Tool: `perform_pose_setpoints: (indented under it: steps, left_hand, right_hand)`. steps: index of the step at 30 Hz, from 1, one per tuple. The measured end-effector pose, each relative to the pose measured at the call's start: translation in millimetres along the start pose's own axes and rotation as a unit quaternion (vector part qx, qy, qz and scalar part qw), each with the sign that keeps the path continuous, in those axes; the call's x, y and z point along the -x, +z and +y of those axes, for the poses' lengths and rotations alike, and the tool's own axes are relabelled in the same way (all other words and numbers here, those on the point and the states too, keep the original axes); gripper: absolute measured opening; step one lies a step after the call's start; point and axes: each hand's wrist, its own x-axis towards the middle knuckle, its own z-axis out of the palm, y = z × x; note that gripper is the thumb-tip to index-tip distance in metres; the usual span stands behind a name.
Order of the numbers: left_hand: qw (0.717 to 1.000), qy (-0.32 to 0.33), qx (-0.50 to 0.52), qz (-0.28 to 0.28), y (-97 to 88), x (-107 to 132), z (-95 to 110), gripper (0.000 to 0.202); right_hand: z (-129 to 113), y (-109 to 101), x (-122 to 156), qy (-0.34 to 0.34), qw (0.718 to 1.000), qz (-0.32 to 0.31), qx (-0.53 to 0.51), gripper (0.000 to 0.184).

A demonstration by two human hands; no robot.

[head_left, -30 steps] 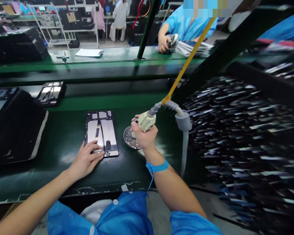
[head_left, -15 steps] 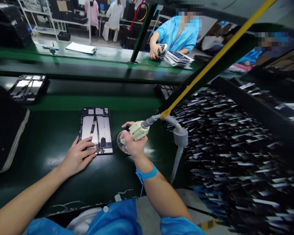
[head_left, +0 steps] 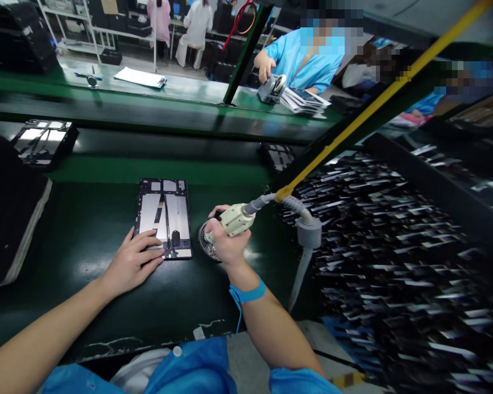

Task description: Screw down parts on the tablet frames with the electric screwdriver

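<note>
An open tablet housing (head_left: 176,210) with silver plates and black ribbon cables lies face up on the green bench. My left hand (head_left: 133,262) rests its spread fingers on the lower left part of the housing. To its right, my right hand (head_left: 230,246) is wrapped round a cream electric screwdriver (head_left: 236,220), with a blue band on the wrist. The screwdriver's front end is over a round dish of small screws (head_left: 205,241), partly covered by my hand; its tip cannot be made out.
A densely filled black rack (head_left: 378,262) stands on the right. A cable runs along the slanting yellow strip (head_left: 365,109). Other tablet stacks (head_left: 45,141) lie behind on the left. Across the bench, a co-worker in blue (head_left: 299,60) is beside a grey device (head_left: 271,90).
The view has shifted slightly. The co-worker's hand has lifted off the grey device. My own hands stay almost where they were, at the tablet housing and over the screw dish.
</note>
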Motion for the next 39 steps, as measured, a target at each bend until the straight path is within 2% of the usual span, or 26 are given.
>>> perform_pose_setpoints:
  steps: [11,17,19,21,24,28,33,39]
  left_hand:
    - [1.000,0.008,-0.002,-0.004,3.1,1.0,-2.4,0.019]
    - [1.000,-0.005,0.000,0.005,11.5,-6.4,1.2,0.018]
    - [1.000,-0.009,0.003,0.001,12.8,-8.4,2.0,0.019]
    - [1.000,-0.009,0.006,0.000,13.0,-9.0,1.9,0.019]
    - [1.000,-0.005,0.007,-0.002,13.0,-8.2,0.5,0.020]
    - [1.000,0.000,0.011,-0.001,13.5,-7.7,-0.7,0.020]
    - [1.000,0.010,0.023,0.017,13.3,-9.1,-0.7,0.019]
    - [1.000,0.009,0.021,0.011,12.0,-9.9,-0.2,0.020]
  right_hand:
    - [-1.1,0.7,-1.0,0.008,1.000,0.010,0.003,0.019]
    - [-27.2,6.2,-2.5,-0.013,0.998,0.038,-0.056,0.019]
    - [-38.3,14.3,1.5,-0.016,0.996,0.012,-0.083,0.020]
    - [-45.0,25.7,7.6,-0.016,0.994,-0.039,-0.101,0.022]
    - [-44.2,44.0,17.0,-0.010,0.988,-0.106,-0.109,0.023]
    - [-32.5,57.7,24.9,0.004,0.987,-0.122,-0.108,0.025]
    - [-21.9,56.2,30.6,0.004,0.985,-0.143,-0.099,0.026]
    - [-17.9,55.1,32.9,-0.004,0.985,-0.150,-0.087,0.024]
